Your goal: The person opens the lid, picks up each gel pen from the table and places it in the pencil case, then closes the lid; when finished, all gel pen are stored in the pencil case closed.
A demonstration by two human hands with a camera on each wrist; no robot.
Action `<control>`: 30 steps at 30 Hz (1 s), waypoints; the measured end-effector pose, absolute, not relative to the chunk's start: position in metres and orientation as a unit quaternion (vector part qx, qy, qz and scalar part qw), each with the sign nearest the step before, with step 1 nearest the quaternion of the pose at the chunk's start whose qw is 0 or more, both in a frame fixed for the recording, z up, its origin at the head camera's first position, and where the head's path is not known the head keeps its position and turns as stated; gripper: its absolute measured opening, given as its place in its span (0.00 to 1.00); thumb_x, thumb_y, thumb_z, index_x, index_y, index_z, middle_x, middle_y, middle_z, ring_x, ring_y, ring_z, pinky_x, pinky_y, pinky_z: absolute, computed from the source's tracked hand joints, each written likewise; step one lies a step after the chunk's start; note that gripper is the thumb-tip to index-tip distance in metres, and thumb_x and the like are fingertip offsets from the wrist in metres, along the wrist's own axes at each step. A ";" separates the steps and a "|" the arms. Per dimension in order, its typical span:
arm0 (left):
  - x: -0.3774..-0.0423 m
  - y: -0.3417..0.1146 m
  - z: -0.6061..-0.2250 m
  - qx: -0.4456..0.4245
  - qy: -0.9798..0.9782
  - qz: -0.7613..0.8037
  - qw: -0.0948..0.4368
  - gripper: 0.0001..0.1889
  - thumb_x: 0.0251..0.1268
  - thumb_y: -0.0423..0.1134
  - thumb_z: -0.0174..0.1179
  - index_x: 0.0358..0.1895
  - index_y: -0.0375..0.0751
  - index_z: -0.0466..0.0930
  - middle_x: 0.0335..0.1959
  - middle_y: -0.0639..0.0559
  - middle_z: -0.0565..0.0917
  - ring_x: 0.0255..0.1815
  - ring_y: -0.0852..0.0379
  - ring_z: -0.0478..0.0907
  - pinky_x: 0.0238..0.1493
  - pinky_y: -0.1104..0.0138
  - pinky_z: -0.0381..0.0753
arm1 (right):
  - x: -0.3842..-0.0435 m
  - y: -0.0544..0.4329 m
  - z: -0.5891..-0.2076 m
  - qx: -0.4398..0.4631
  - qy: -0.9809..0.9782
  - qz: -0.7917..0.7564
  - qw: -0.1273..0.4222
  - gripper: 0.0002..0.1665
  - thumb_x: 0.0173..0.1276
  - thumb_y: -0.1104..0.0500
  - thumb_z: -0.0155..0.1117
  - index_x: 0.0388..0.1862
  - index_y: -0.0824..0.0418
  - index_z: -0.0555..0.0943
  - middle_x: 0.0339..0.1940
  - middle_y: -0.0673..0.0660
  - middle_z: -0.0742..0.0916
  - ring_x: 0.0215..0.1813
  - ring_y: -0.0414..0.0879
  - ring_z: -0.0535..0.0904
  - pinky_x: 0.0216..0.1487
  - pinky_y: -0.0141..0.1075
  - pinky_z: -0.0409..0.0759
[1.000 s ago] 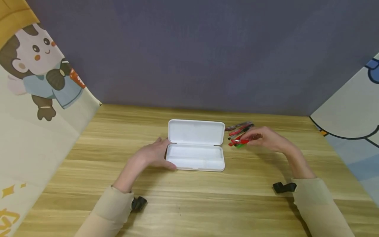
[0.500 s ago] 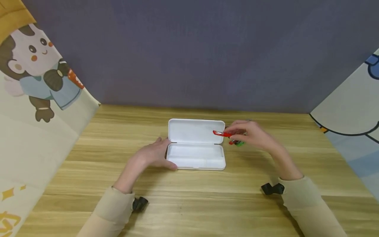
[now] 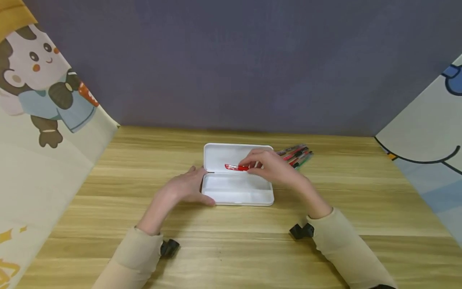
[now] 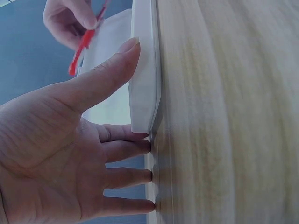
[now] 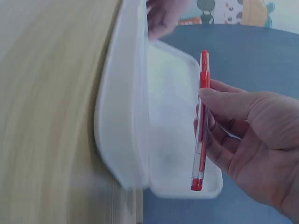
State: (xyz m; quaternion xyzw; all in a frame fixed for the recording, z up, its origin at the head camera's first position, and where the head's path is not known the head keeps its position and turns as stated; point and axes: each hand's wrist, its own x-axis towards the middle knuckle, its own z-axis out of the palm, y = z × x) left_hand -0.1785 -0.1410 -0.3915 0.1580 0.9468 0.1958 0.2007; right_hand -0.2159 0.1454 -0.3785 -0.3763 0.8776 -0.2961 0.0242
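Soft, fairly even light covers the desk [image 3: 231,261], with a faint shadow on the near side of the left grip [image 3: 185,188]. Both wrist views look cooler and hazier. In the right one, the white case [image 5: 122,107] beside the right grip [image 5: 259,133] is smeared by blur; the red pen [image 5: 204,81] within that grip is fairly sharp.

On the table [image 3: 231,249], the case [image 3: 223,182] lies between the left hand [image 3: 185,188] at its left end and the pens [image 3: 296,154] to its right, with one pen [image 3: 234,167] in the right hand [image 3: 268,166] above it.
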 end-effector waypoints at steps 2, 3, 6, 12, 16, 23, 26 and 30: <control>-0.179 -0.141 -0.392 0.156 0.947 0.197 0.202 0.52 0.51 0.60 0.77 0.75 0.39 0.62 0.79 0.34 0.65 0.83 0.30 0.53 0.77 0.37 0.64 | -0.216 0.135 -0.380 -0.379 0.881 -0.284 0.024 0.16 0.68 0.66 0.71 0.53 0.55 0.89 0.46 0.50 0.90 0.44 0.42 0.83 0.42 0.38 0.85; -0.179 -0.141 -0.392 0.156 0.947 0.196 0.203 0.52 0.51 0.60 0.77 0.75 0.39 0.62 0.79 0.34 0.65 0.83 0.30 0.53 0.77 0.37 0.64 | -0.216 0.130 -0.380 -0.379 0.882 -0.278 0.024 0.16 0.68 0.66 0.71 0.53 0.56 0.89 0.46 0.51 0.90 0.44 0.42 0.84 0.43 0.39 0.85; -0.179 -0.142 -0.392 0.159 0.947 0.193 0.201 0.52 0.51 0.60 0.77 0.75 0.39 0.62 0.79 0.35 0.65 0.83 0.30 0.53 0.77 0.37 0.66 | -0.217 0.120 -0.383 -0.377 0.892 -0.248 0.028 0.15 0.68 0.65 0.71 0.53 0.56 0.89 0.46 0.51 0.91 0.46 0.43 0.85 0.47 0.41 0.86; -0.179 -0.143 -0.393 0.163 0.948 0.189 0.199 0.52 0.51 0.60 0.77 0.75 0.38 0.62 0.79 0.35 0.66 0.83 0.30 0.54 0.76 0.38 0.67 | -0.217 0.111 -0.391 -0.371 0.910 -0.185 0.022 0.15 0.66 0.66 0.72 0.51 0.57 0.89 0.46 0.52 0.91 0.49 0.45 0.87 0.53 0.41 0.86; -0.180 -0.142 -0.392 0.160 0.947 0.190 0.205 0.53 0.51 0.60 0.77 0.76 0.38 0.61 0.80 0.35 0.64 0.84 0.31 0.53 0.77 0.37 0.65 | -0.216 0.108 -0.395 -0.369 0.916 -0.157 0.009 0.15 0.66 0.69 0.70 0.49 0.55 0.90 0.44 0.51 0.91 0.49 0.45 0.87 0.52 0.42 0.87; -0.181 -0.142 -0.393 0.163 0.947 0.186 0.204 0.53 0.51 0.61 0.76 0.76 0.39 0.61 0.80 0.36 0.64 0.84 0.31 0.52 0.77 0.37 0.64 | -0.215 0.106 -0.399 -0.360 0.923 -0.140 0.004 0.16 0.66 0.69 0.69 0.47 0.52 0.90 0.43 0.49 0.90 0.47 0.44 0.86 0.49 0.42 0.86; -0.181 -0.142 -0.393 0.163 0.947 0.185 0.203 0.53 0.51 0.61 0.77 0.75 0.38 0.61 0.80 0.36 0.65 0.84 0.31 0.52 0.77 0.37 0.65 | -0.215 0.105 -0.399 -0.358 0.923 -0.141 0.008 0.16 0.65 0.69 0.69 0.47 0.53 0.90 0.43 0.49 0.90 0.47 0.44 0.86 0.50 0.43 0.86; -0.180 -0.142 -0.393 0.163 0.947 0.187 0.203 0.52 0.51 0.60 0.77 0.75 0.38 0.62 0.80 0.36 0.64 0.84 0.31 0.53 0.78 0.37 0.64 | -0.215 0.106 -0.401 -0.360 0.923 -0.135 0.007 0.15 0.66 0.69 0.68 0.45 0.53 0.90 0.43 0.49 0.91 0.46 0.44 0.86 0.50 0.43 0.86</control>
